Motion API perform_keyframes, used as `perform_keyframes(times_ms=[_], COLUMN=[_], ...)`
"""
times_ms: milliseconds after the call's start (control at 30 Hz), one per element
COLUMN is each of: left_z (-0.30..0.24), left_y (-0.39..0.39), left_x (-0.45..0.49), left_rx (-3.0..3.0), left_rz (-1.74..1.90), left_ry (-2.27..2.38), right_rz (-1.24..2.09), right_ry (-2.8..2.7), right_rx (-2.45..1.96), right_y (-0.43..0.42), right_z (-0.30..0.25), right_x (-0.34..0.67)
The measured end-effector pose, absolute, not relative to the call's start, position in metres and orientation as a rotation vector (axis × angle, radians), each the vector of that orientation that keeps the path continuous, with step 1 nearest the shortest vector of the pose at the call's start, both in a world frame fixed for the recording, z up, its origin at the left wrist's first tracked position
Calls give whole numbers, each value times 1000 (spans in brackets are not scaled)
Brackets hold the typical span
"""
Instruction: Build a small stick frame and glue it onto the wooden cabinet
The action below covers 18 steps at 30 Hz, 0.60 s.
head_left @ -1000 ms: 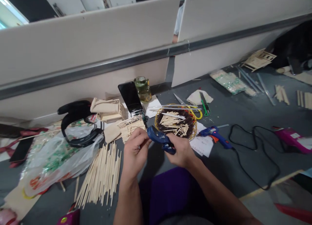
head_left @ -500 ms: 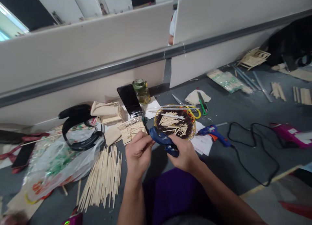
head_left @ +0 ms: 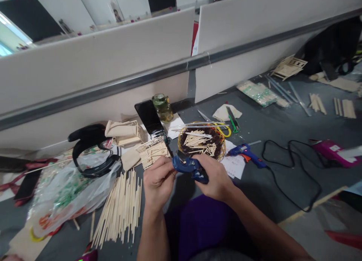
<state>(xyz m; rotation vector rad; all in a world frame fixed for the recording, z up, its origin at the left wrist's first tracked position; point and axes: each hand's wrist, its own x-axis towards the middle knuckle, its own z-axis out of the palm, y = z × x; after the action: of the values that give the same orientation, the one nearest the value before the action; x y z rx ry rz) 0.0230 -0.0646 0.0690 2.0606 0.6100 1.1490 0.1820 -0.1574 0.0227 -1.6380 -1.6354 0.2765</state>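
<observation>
My right hand (head_left: 216,178) is wrapped around the handles of a blue hand cutter (head_left: 185,166). The cutter's dark blade stands up from its curved jaw, and a small pale bit shows by it. Up against the jaw, my left hand (head_left: 158,181) is closed in a pinch; its fingers hide what they hold. Behind my hands lies a yellow-rimmed basket (head_left: 225,149) with short cut sticks (head_left: 198,137) in it. Just beyond my left hand is a small stick-built panel (head_left: 154,151). Long thin wooden sticks (head_left: 120,208) lie spread to the left.
A blue glue gun (head_left: 247,154) with a black cord lies right of the basket. Behind it are yellow-handled scissors (head_left: 223,129) and a green utility knife (head_left: 233,119). A phone (head_left: 149,117) leans by a green jar (head_left: 163,107). Leftward are a plastic bag (head_left: 76,197) and a black headset (head_left: 93,155).
The cutter has tilted in my right hand, and its blade now stands apart from the jaw. My left hand stays pinched beside it. The view has shifted slightly.
</observation>
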Motion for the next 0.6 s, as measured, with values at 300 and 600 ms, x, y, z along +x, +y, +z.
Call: perform_keyframes(times_ms=[300, 600], left_z=[68, 67], left_y=[-67, -68], left_x=[23, 27], left_rx=[2100, 2206], left_rz=[1175, 1318], left_ry=[601, 638], right_rz=[232, 176], right_ry=[-1623, -1587], right_rx=[-1603, -1638], right_y=[-158, -159], right_z=[28, 33], right_x=[183, 177])
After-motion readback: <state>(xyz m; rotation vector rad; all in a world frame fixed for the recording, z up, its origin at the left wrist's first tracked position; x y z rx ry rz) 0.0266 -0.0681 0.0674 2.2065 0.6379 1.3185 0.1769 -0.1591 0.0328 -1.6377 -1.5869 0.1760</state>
